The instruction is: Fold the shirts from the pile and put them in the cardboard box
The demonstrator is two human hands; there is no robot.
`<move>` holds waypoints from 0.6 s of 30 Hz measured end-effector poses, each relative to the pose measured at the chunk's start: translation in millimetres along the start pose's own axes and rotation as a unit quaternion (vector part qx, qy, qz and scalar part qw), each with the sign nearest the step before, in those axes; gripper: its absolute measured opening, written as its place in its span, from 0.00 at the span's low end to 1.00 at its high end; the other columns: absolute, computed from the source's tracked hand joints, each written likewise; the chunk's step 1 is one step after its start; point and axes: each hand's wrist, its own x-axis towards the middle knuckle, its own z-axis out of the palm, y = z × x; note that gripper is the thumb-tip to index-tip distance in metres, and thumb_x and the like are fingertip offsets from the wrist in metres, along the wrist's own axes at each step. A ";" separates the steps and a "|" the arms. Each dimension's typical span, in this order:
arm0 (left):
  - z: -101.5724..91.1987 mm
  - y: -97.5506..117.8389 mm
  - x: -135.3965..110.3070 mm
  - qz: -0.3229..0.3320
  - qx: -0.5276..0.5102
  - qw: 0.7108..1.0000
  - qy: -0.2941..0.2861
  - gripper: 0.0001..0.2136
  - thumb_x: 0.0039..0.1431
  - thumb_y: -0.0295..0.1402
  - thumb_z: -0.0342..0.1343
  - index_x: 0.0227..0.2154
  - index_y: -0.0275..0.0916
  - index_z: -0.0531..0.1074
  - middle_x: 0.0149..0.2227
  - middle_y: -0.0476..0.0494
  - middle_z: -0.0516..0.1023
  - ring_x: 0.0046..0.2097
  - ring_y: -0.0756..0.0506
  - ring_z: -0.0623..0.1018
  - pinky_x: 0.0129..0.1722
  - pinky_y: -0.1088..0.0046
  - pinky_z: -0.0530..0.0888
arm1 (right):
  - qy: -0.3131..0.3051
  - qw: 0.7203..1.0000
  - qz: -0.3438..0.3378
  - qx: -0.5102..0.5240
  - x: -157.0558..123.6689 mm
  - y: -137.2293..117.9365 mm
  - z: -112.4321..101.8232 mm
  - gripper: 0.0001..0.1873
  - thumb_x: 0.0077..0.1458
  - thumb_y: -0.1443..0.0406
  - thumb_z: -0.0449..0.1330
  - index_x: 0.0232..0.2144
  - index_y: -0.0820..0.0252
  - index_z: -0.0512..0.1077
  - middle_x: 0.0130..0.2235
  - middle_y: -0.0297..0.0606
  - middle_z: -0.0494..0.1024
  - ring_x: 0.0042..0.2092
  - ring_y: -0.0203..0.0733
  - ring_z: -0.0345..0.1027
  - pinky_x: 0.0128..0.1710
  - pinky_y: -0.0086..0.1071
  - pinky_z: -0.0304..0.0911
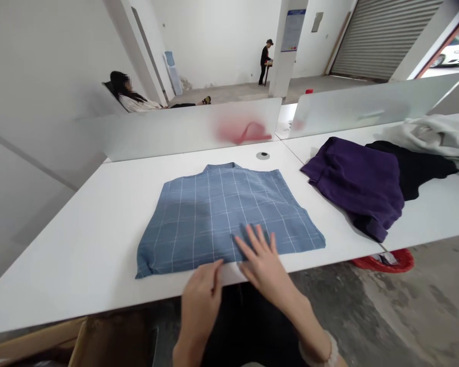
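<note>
A blue shirt with thin white checks (199, 214) lies spread face down on the white table (80, 219), its collar toward the far side and its sleeves out of sight. At the near edge of the cloth, my left hand (202, 288) is closed, with thumb and fingers pinching the hem. My right hand (263, 262) rests palm down with fingers spread, the fingertips on the lower part of the shirt, right of the left hand.
To the right lie a purple garment (363, 178), a black one (409, 165) and pale cloth (439, 135). Frosted dividers (168, 130) line the table's back. Below are a red basket (401, 261) and a cardboard box (80, 339). Two people (265, 61) are beyond.
</note>
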 end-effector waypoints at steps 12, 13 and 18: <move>-29.8 -39.7 -14.3 -0.398 -0.125 0.905 0.085 0.22 0.57 0.49 0.50 0.48 0.39 0.61 0.34 0.41 0.81 0.31 0.42 0.81 0.32 0.64 0.76 | 0.013 0.992 0.006 0.127 26.3 -7.8 12.3 0.15 0.65 0.63 0.48 0.49 0.55 0.71 0.52 0.39 0.75 0.59 0.48 0.62 0.61 0.57 0.48; -38.2 -51.6 -14.3 -0.428 -0.120 0.890 0.104 0.23 0.55 0.51 0.51 0.47 0.39 0.61 0.33 0.42 0.81 0.30 0.41 0.81 0.31 0.64 0.76 | 0.021 0.990 0.010 0.136 26.1 -8.3 11.5 0.16 0.66 0.63 0.47 0.49 0.55 0.71 0.52 0.39 0.75 0.59 0.48 0.62 0.61 0.56 0.48; -54.8 -77.2 -7.0 -0.477 -0.137 0.857 0.137 0.26 0.49 0.52 0.57 0.44 0.40 0.63 0.32 0.45 0.79 0.31 0.41 0.81 0.34 0.64 0.76 | 0.042 0.985 0.027 0.167 24.6 -10.0 9.9 0.18 0.67 0.61 0.44 0.49 0.55 0.71 0.52 0.39 0.75 0.59 0.47 0.63 0.61 0.53 0.47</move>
